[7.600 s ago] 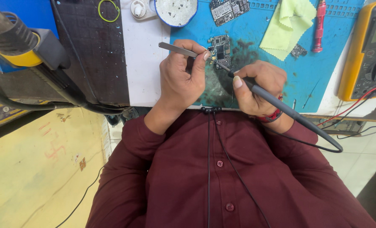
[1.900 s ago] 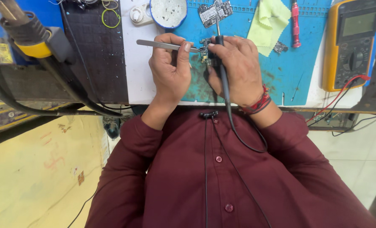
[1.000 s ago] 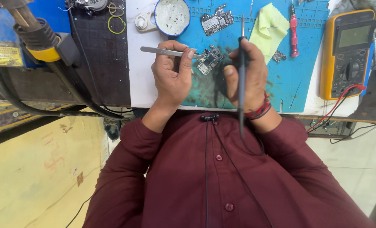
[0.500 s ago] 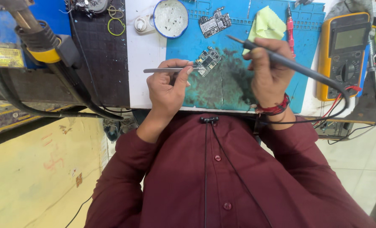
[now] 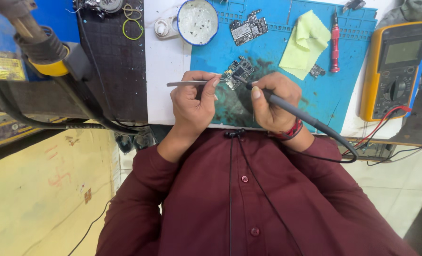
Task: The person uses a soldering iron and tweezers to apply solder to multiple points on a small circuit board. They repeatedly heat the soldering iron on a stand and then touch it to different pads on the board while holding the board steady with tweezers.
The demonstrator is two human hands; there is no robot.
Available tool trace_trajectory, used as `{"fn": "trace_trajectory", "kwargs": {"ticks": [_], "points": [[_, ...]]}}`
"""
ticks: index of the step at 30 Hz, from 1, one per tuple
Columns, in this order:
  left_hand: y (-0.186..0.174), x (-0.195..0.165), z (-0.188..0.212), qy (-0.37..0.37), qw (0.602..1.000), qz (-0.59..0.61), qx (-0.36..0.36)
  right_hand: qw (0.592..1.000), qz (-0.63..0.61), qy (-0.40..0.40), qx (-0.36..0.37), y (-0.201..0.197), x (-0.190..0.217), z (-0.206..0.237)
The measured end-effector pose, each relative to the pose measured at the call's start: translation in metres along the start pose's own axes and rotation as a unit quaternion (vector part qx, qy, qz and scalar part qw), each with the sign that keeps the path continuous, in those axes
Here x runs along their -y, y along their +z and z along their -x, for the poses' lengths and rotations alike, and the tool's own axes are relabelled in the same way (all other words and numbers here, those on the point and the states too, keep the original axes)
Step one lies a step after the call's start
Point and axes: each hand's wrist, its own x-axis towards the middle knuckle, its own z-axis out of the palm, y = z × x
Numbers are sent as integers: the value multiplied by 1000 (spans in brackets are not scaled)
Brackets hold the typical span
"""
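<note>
- Circuit board (image 5: pixel 238 71), small and dark, lies on the blue work mat (image 5: pixel 267 52) just above the middle of the frame, between your two hands; nothing but the tweezers seems to steady it, so a push from the iron could slide it across the mat.
- Your right hand (image 5: pixel 272 102) is wrapped tight around the soldering iron (image 5: pixel 286 106), tip down at the board's lower edge. Dwell too long and you may lift a pad or scorch a neighbouring part.
- Your left hand (image 5: pixel 194 102) is pinched shut on the tweezers (image 5: pixel 192 83), their points meeting the board's left edge. A slip there could flick a loose component off, and it would be hard to find on the stained mat.
- The iron's cable (image 5: pixel 334 154) loops off the bench (image 5: pixel 166 71) edge at right, near the multimeter (image 5: pixel 393 66) leads; a snag could jerk the tip.
- The yellow cloth (image 5: pixel 304 45) sits near the board, upper right; a stray hot tip would singe it.
</note>
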Motion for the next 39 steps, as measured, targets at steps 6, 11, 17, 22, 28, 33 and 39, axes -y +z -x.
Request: {"fn": "trace_trajectory", "kwargs": {"ticks": [6, 11, 17, 22, 28, 33, 39], "points": [[0, 0, 3, 11, 1000, 0, -16, 1000, -7, -13, 15, 2, 2, -2], [0, -1, 4, 27, 999, -23, -16, 999, -4, -20, 24, 2, 1, -2], [1, -2, 4, 36, 999, -25, -14, 999, 2, -33, 30, 3, 2, -4], [1, -2, 5, 15, 1000, -22, -15, 998, 11, -38, 41, 3, 3, -6], [1, -2, 4, 27, 999, -19, -14, 998, 11, -37, 46, 3, 3, -6], [1, -2, 5, 25, 999, -21, -13, 998, 20, -30, 52, 3, 4, -6], [1, -2, 5, 21, 1000, -13, -10, 998, 12, -21, 49, 2, 5, -6]]}}
